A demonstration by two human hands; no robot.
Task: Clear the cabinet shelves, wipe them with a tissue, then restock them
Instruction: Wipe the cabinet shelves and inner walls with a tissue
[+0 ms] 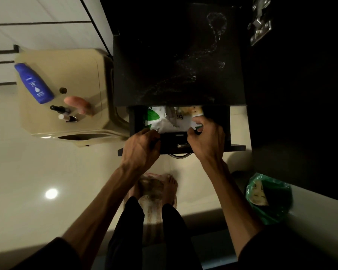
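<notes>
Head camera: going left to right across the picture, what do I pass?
Blue lotion bottle on the beige stool → small dark bottles → left hand → white wipes pack in the open drawer → right hand → green bag on the floor.

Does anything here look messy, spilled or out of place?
Yes. The black cabinet top carries a whitish, curling trail of dusty residue, like a dried spill. On the beige stool beside it, the blue lotion bottle lies on its side.

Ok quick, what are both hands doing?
Left hand: grips the near edge of the wipes pack.
Right hand: grips the same pack's right end.
</notes>
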